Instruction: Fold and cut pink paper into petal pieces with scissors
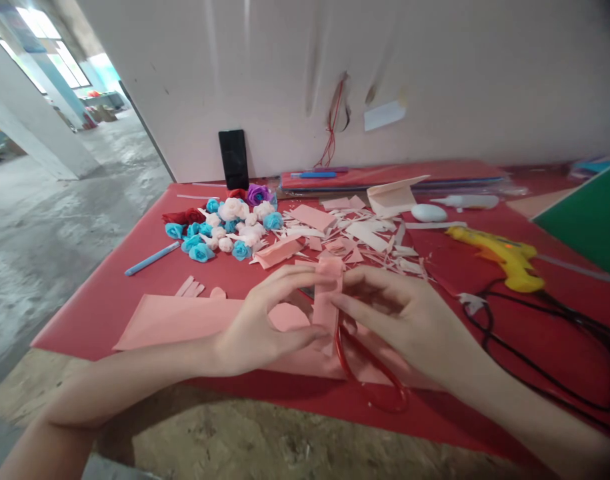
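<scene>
- Nearest: my left hand [255, 333] has thumb and fingers closed on a folded pink strip [325, 308], soft and matte like crepe paper. It's held up over the near table edge.
- My right hand [409, 310] pinches the strip's other side. Red loop handles [341, 357], smooth and glossy, hang under that hand; I can't make out the rest of the tool.
- Flat pink sheet [179, 320] below, partly hidden by both hands.
- Right: yellow glue gun [517, 257], hard plastic, black cable [539, 370] looped, running out of frame.
- Beyond hands: ragged pink and white scraps [367, 235], overlapping, can't separate them all. Ruffled flowers [229, 227] left of them, blue, white, red, purple.
- Back: glossy black phone [233, 160] leaning on smooth pale panel [285, 87].
</scene>
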Demonstrator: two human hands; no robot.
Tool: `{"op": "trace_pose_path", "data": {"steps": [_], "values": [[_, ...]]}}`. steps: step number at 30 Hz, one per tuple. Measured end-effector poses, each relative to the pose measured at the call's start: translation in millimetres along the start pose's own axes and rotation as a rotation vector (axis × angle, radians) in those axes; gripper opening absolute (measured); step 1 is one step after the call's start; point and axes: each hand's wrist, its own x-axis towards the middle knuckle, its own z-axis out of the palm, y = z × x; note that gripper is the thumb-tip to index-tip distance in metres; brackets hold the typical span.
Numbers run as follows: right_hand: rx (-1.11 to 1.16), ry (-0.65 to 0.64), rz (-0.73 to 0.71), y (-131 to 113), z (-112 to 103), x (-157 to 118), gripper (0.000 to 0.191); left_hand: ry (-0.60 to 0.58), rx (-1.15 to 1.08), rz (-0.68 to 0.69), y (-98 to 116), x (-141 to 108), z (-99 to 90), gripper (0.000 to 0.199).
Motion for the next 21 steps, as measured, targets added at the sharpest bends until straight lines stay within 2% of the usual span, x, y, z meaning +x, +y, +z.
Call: {"op": "trace_pose_path", "data": {"steps": [6, 16, 21], "values": [[-0.008, 0.017, -0.019, 0.3, -1.4, -0.3, 0.005, -0.038, -0.038, -0.016, 1.9, 0.2, -0.4, 0.052], [-0.017, 0.028, 0.031, -3.6, -2.1, 1.6, 0.008, -0.062, -0.011, -0.064, 2.6, -1.9, -1.2, 0.063], [0.003, 0.024, 0.016, -3.8, -1.2, 0.9, 0.009, -0.059, -0.029, -0.043, 2.4, -2.8, 0.5, 0.065]]}}
